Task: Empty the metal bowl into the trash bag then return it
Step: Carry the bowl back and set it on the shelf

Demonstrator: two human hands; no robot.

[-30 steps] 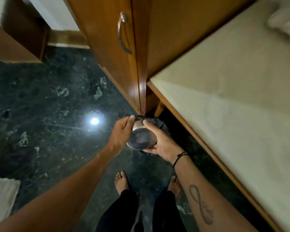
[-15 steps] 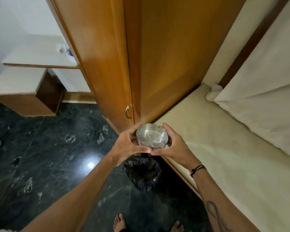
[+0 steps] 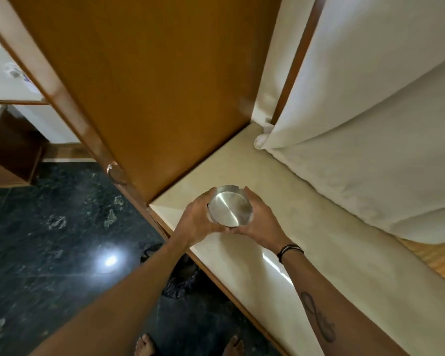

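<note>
- Nearest, two bare feet (image 3: 144, 345) stand on the dark floor (image 3: 49, 253), close to the desk's front edge.
- Just beyond them the black bag (image 3: 180, 281) sits on the floor against the desk's front, partly hidden by the left forearm.
- The left hand (image 3: 198, 222) and right hand (image 3: 261, 222) cup the bowl (image 3: 230, 208) between them, fingers wrapped round its sides and thumbs meeting under its near rim.
- The bowl is upright, mouth up, held over the near left corner of the desk (image 3: 319, 240); whether it touches the top, I cannot tell.
- Its inside shows only bare brushed metal, so I judge the emptying done.
- What remains is the return: lowering the bowl onto the pale top and letting go.
- Farther back, a wooden cabinet (image 3: 152, 86) stands at the desk's left end, and a white curtain (image 3: 370, 124) hangs over its far edge.
</note>
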